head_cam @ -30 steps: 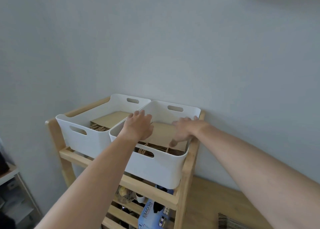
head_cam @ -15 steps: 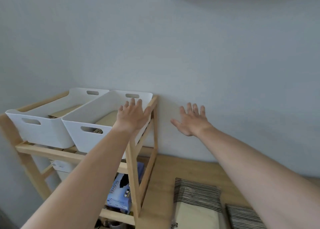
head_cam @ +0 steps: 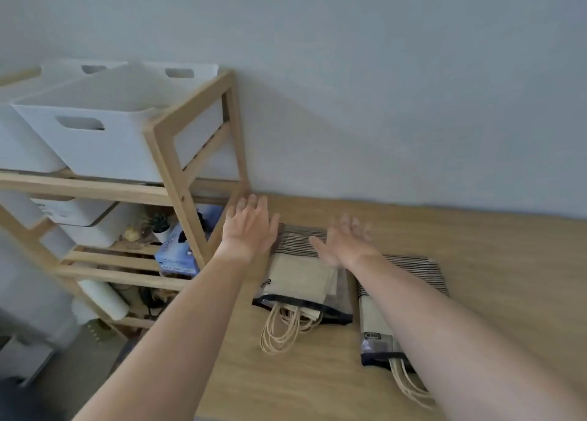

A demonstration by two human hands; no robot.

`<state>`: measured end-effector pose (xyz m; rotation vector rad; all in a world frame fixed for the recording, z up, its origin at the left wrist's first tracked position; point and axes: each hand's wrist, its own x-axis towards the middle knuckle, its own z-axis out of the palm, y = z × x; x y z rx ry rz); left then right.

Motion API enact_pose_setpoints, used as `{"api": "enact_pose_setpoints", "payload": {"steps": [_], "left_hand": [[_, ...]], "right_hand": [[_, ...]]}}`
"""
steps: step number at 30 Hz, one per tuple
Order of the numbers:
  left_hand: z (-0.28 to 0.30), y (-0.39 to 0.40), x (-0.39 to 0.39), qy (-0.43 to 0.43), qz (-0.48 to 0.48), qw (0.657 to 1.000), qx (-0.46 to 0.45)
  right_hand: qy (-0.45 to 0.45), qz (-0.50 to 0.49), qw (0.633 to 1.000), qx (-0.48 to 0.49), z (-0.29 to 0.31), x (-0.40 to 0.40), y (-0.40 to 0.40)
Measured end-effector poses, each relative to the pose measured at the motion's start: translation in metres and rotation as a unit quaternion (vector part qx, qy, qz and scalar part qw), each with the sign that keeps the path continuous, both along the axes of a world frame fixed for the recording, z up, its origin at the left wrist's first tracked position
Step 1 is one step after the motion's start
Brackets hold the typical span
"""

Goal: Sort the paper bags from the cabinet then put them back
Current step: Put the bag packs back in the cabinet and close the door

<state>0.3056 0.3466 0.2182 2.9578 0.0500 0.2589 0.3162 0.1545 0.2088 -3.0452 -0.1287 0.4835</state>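
While both arms are stretched over the wooden tabletop, the left hand and right hand are seen spread wide, empty. Two striped pouches of paper bags lie below: one beneath the hands, another right. White bins are shelved far left.

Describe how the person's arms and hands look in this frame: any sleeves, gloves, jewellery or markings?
Both forearms are bare right down to the frame's lower edge; no sleeve is in view. The left hand and right hand wear no gloves. No watch, bracelet or ring shows on the wrists or fingers, though the right hand is motion-blurred, so small details there cannot be ruled out. No markings are visible.
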Motion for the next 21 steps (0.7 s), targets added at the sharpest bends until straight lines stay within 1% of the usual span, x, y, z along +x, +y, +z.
{"api": "enact_pose_setpoints", "payload": {"steps": [2, 4, 5, 7, 9, 10, 12, 13, 15, 17, 19, 21], "left_hand": [[-0.036, -0.010, -0.014, 0.045, 0.013, 0.999, -0.009], [-0.069, -0.018, -0.024, 0.093, 0.033, 0.994, -0.038], [-0.084, -0.022, -0.028, 0.113, 0.048, 0.990, -0.067], [-0.113, -0.029, -0.035, 0.146, 0.083, 0.973, -0.161], [-0.136, -0.035, -0.043, 0.157, 0.116, 0.952, -0.235], [-0.143, -0.037, -0.046, 0.146, 0.132, 0.948, -0.250], [-0.149, -0.041, -0.056, 0.110, 0.151, 0.951, -0.248], [-0.149, -0.042, -0.061, 0.100, 0.145, 0.954, -0.242], [-0.148, -0.045, -0.071, 0.112, 0.109, 0.966, -0.204], [-0.152, -0.047, -0.079, 0.119, 0.107, 0.972, -0.173], [-0.153, -0.046, -0.088, 0.113, 0.132, 0.966, -0.194], [-0.160, -0.046, -0.101, 0.116, 0.112, 0.968, -0.191]], "right_hand": [[0.036, -0.022, 0.999, 0.025, -0.033, -0.015, -0.009], [0.062, -0.054, 0.993, 0.088, -0.063, -0.027, -0.014], [0.069, -0.074, 0.986, 0.130, -0.076, -0.032, -0.016], [0.077, -0.106, 0.971, 0.200, -0.100, -0.041, -0.016], [0.064, -0.108, 0.968, 0.215, -0.117, -0.051, -0.012], [0.045, -0.107, 0.971, 0.211, -0.122, -0.054, -0.010], [0.016, -0.117, 0.969, 0.218, -0.127, -0.060, -0.006], [0.014, -0.124, 0.967, 0.224, -0.128, -0.063, -0.005], [0.025, -0.127, 0.968, 0.217, -0.129, -0.071, -0.005], [0.015, -0.109, 0.975, 0.193, -0.133, -0.082, -0.005], [-0.011, -0.096, 0.980, 0.172, -0.141, -0.095, -0.007], [-0.049, -0.092, 0.983, 0.154, -0.149, -0.111, -0.008]]}}
